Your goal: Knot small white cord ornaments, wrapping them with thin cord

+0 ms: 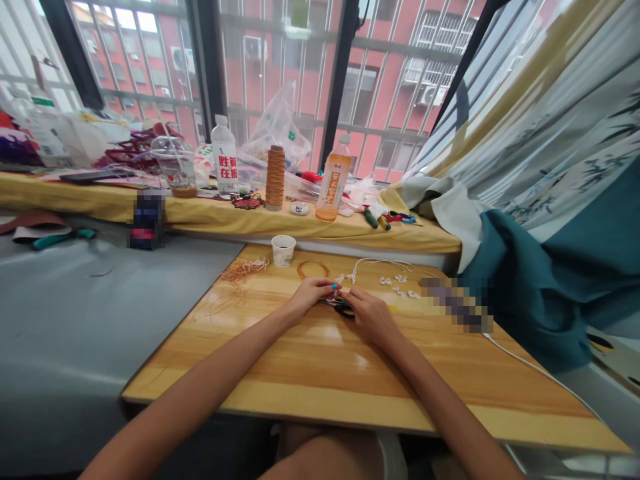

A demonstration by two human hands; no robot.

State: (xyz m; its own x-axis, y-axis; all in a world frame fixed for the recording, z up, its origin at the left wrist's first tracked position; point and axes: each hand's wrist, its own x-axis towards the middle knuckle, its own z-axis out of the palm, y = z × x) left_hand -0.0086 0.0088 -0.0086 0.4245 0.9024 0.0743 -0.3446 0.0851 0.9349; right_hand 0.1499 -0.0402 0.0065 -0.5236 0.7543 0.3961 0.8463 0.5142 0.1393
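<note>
My left hand [311, 297] and my right hand [371, 315] meet over the middle of the wooden table, fingers closed in a pinch. A white cord [352, 277] runs to the fingertips, and both hands appear to grip its end. A small turquoise spot, perhaps a bead, shows at my left fingertips; the fingers cover the finer details. Just under the hands lies a pair of black-handled scissors [344, 309], partly hidden by the right hand. Beyond the left hand rests a ring of orange-brown cord [313, 269]. Several small white knotted pieces [399, 291] lie to the right.
A paper cup [283, 251] stands at the table's back edge, with loose brown threads [240, 272] nearby. On the yellow-covered sill are a thread spool [275, 179], a drink bottle [333, 180], a water bottle [225, 160] and pliers [371, 218]. A white cable [540, 370] crosses the right side.
</note>
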